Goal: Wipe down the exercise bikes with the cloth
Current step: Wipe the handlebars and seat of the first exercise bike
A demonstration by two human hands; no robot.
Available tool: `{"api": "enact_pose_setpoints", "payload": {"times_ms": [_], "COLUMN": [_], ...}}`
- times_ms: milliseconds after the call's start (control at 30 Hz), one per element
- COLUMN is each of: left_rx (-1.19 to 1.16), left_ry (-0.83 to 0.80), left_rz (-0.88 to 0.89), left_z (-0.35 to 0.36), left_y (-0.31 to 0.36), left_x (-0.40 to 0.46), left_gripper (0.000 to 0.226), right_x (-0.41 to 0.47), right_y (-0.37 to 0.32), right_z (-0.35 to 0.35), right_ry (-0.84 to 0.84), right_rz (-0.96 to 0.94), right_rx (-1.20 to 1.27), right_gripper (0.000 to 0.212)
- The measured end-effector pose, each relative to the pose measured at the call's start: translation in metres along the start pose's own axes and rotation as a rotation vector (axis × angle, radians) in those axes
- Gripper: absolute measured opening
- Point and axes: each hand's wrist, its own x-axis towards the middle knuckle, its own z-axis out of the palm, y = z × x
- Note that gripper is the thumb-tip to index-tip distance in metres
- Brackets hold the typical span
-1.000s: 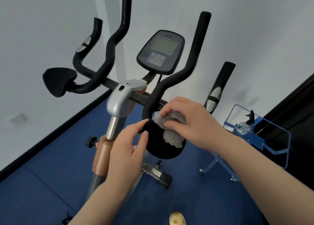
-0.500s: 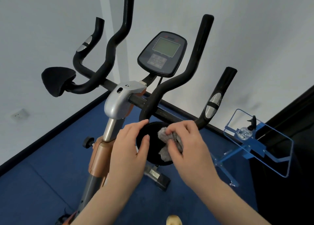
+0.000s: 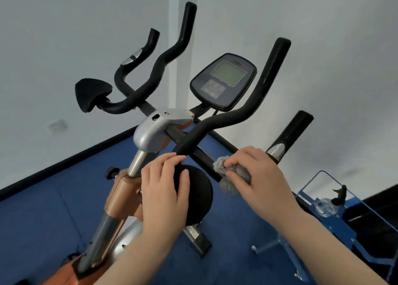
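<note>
An exercise bike with black handlebars, a silver stem and a console stands before me. My right hand is shut on a grey fluffy cloth and presses it against the black crossbar just right of the stem. My left hand grips the edge of the round black elbow pad below the bar, fingers curled over its top. A second black pad sits at the far left end of the handlebar.
White walls meet in a corner behind the bike, with a socket low on the left wall. A blue metal frame holding a clear bottle stands at the right on the blue carpet. A dark panel fills the far right edge.
My right hand has lifted the cloth off the round pad and moved it up and right onto the crossbar. My left hand stays on the pad.
</note>
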Motion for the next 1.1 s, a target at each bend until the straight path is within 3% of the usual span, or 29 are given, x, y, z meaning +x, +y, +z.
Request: {"api": "enact_pose_setpoints", "payload": {"times_ms": [167,333,467,800,1100], "left_rx": [-0.043,-0.197,-0.226,-0.098,-0.171], "left_ry": [0.082,0.184,0.166,-0.024,0.004], "left_rz": [-0.052,-0.131,-0.197,0.019,0.06], "left_z": [0.007,0.011,0.01,-0.005,0.0], "left_y": [0.002,0.005,0.004,-0.006,-0.006], "left_x": [-0.002,-0.004,-0.007,0.009,0.03], "left_gripper": [0.027,0.022,0.025,0.027,0.023], "right_x": [0.017,0.059,0.033,0.044,0.053], "right_y": [0.009,-0.006,-0.003,-0.007,-0.023], "right_z": [0.003,0.027,0.012,0.025,0.05], "right_ry": [-0.091,-0.128,-0.206,-0.144,-0.027], "right_rz": [-0.035,-0.025,-0.071,0.103,0.114], "right_rx": [0.047,-0.086,-0.143,-0.036,-0.011], "right_gripper": [0.011,0.01,0.011,0.009,0.018]}}
